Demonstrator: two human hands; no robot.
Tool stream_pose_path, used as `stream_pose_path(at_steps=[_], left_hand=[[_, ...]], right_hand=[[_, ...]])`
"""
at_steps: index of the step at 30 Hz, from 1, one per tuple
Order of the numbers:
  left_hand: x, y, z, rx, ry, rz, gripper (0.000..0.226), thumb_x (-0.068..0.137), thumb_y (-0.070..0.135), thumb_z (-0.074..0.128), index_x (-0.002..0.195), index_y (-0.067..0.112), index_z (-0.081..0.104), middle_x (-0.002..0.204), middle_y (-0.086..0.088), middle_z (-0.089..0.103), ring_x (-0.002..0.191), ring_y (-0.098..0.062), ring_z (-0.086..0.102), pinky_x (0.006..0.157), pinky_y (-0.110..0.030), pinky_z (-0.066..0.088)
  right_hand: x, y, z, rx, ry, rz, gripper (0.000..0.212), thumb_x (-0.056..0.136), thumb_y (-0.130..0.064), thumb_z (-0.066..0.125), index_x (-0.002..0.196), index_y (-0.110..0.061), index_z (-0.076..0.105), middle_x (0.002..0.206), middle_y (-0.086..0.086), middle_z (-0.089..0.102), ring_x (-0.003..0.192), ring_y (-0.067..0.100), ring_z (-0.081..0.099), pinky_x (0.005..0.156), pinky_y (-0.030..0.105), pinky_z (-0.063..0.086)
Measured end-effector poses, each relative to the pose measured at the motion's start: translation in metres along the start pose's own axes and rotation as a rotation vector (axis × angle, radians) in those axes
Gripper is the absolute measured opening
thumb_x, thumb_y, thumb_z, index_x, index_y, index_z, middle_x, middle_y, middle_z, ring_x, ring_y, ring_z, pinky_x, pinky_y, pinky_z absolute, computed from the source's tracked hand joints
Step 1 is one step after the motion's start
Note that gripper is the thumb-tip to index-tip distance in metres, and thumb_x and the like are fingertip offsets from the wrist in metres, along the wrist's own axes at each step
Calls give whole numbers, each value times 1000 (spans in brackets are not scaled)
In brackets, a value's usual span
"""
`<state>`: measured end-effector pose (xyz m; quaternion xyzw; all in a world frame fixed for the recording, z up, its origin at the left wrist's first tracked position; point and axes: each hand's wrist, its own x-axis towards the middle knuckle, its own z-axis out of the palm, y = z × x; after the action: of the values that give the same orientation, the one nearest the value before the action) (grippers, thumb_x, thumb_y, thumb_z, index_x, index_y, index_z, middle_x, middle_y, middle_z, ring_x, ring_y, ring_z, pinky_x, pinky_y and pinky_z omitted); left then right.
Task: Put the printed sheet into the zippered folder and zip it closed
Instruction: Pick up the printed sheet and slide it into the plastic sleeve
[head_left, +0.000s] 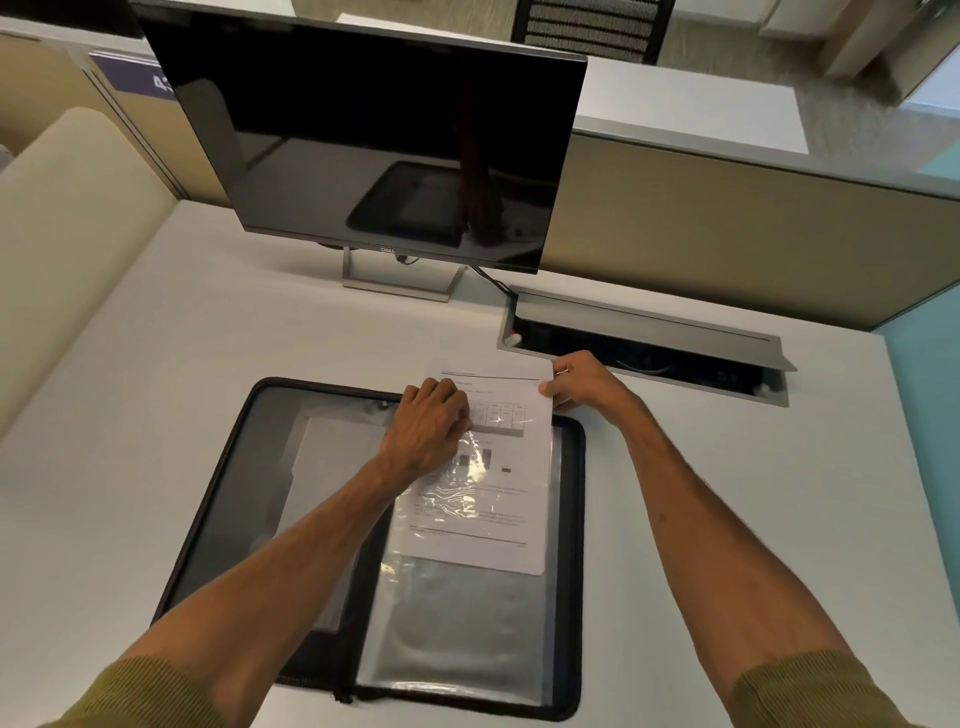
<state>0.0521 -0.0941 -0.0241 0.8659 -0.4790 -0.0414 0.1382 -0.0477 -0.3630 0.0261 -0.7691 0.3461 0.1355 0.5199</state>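
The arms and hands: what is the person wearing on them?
Both forearms are bare. Olive-green ribbed knit sleeves are pushed up near the elbows. The left hand wears nothing visible. The right hand may have a ring on one finger, but it is too small to tell.

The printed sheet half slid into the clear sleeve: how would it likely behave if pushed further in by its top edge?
The printed sheet is one thin page, so it probably buckles if pushed only from the top. The clear sleeve looks glossy and wrinkled, so it may drag. The left hand pressing it flat and the right hand at its corner should help.
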Motion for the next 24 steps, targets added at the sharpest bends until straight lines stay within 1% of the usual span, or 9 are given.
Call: stream_pose_path(at_steps=[2,5,7,10,12,16,18,21,24], left_hand=[[0,1,0,-1,-11,0,20,100,40,66,109,22,64,116,3,62,108,-19,56,94,-39,48],[2,3,-2,-2,-16,0,20,100,39,66,109,22,64,117,3,63,109,-20,56,95,-39,48],[2,3,-3,-6,-19,-3,20,100,39,66,109,22,64,118,2,63,110,-20,56,96,-40,49],[1,1,-5,-3,-22,-7,20,99,39,67,109,22,64,119,2,63,111,-21,56,96,-41,49],[2,1,-5,8,-31,-9,20,100,39,66,110,22,64,120,2,62,112,-21,56,96,-40,48],[3,3,-6,14,-43,-20,20,100,37,66,109,20,66,126,1,62,113,-21,57,97,-41,48],[3,5,-6,12,-41,-24,19,99,35,66,109,19,67,130,0,62,116,-22,58,100,-41,49],[4,8,-7,-11,-56,-31,20,100,33,65,112,17,66,135,0,61,122,-23,58,104,-41,48],[6,8,-6,-30,-71,-37,24,101,31,63,117,13,65,153,-5,55,140,-28,52,115,-47,44]], right_hand=[[0,-3,1,33,-11,-21,25,96,-4,72,121,-4,69,128,13,73,110,29,74,74,28,64],[7,-10,8,72,117,-107,23,95,-13,76,117,-13,71,122,7,71,115,24,69,87,37,63],[11,-14,15,31,190,-148,20,95,-12,76,115,-16,75,120,0,70,115,19,67,95,40,61],[14,-16,28,-80,230,-155,17,96,-10,75,111,-16,79,132,5,68,121,23,64,100,42,59],[12,-16,32,-96,214,-146,18,94,-6,75,108,-16,80,131,6,70,121,22,65,102,43,58],[4,-17,27,-203,42,-116,22,88,2,73,100,-15,81,110,3,75,107,21,69,94,37,60],[-1,-20,25,-267,-35,-119,19,87,-1,74,99,-14,80,105,1,75,103,19,69,89,34,58],[-5,-23,26,-295,-38,-133,15,86,-10,77,98,-20,77,98,-1,75,94,17,71,85,35,60],[-10,-29,33,-336,-56,-174,26,85,-5,75,103,-23,75,100,1,74,93,17,71,82,33,59]])
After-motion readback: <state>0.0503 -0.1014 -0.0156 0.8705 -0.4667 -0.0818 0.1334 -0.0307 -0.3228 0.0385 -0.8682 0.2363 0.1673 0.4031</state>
